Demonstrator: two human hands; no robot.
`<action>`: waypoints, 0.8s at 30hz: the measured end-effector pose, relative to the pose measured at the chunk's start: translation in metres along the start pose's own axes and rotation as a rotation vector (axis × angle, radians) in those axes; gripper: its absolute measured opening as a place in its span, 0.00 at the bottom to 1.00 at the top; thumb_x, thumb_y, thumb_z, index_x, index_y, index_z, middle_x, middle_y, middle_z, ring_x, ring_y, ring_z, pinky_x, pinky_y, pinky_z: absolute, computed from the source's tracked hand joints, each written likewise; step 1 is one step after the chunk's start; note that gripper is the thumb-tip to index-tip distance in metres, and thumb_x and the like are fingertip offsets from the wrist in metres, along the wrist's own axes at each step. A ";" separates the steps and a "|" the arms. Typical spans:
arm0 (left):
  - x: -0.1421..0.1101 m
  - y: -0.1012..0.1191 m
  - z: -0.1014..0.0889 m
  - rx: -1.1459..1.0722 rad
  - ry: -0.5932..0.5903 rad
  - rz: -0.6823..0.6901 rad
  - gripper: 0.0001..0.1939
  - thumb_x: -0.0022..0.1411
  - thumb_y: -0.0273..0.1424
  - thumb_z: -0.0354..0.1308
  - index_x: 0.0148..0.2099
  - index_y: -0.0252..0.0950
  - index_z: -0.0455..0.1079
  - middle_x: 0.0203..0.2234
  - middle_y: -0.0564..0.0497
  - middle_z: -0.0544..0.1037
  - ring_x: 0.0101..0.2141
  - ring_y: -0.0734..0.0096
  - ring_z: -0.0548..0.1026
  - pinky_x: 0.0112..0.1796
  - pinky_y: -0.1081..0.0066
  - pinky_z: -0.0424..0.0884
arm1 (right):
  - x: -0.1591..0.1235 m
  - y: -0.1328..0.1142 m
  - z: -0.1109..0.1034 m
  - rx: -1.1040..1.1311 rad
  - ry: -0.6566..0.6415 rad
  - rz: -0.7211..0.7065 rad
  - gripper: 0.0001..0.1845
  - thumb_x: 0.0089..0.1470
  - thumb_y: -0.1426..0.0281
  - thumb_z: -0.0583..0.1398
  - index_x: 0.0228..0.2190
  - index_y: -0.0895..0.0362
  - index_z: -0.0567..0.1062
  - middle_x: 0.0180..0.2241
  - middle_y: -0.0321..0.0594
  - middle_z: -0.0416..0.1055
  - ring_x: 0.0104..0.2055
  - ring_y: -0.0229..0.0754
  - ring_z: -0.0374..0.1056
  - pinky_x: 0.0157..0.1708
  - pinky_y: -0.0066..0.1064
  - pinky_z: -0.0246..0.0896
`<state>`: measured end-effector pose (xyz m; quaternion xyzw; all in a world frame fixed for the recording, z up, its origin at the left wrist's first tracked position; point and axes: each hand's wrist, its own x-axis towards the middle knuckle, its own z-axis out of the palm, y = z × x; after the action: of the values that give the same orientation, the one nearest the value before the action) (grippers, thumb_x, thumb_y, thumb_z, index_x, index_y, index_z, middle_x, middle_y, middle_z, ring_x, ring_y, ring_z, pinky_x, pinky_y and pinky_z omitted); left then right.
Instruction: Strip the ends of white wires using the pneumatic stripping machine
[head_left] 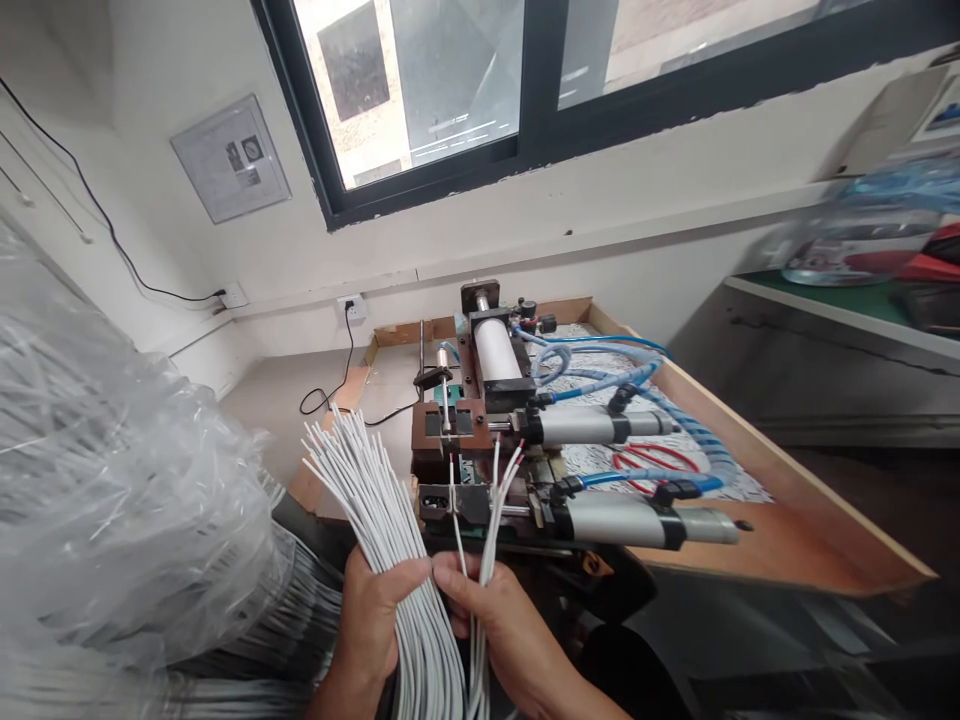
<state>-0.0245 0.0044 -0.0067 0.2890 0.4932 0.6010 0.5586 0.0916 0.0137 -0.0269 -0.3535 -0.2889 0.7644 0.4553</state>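
My left hand [373,618] is closed round a thick bundle of white cables [364,485] that fans upward toward the machine. Just to its right, my right hand [495,625] pinches a few separate white cables [489,520] whose stripped coloured tips point up at the machine's front. The two hands touch at the fingertips. Directly behind the cable tips stands a small pneumatic machine [487,430] with a white cylinder, two silver cylinders and blue air hoses [637,385].
The machine sits in a shallow wooden tray [787,545]. A clear plastic bag [112,470] full of white cables fills the left. A wall socket with a black cord [351,310] is behind. A green shelf [847,300] with a plastic bottle stands at right.
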 end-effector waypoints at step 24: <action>0.002 0.010 0.013 0.036 0.007 0.086 0.10 0.36 0.22 0.61 0.28 0.31 0.70 0.19 0.52 0.74 0.20 0.70 0.70 0.25 0.69 0.67 | 0.004 -0.006 -0.004 0.092 0.134 -0.047 0.13 0.39 0.63 0.63 0.18 0.61 0.70 0.15 0.31 0.60 0.16 0.29 0.49 0.16 0.22 0.41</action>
<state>-0.0166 0.0105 0.0064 0.3179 0.4932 0.6164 0.5251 0.0965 0.0207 -0.0254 -0.3758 -0.2303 0.7406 0.5072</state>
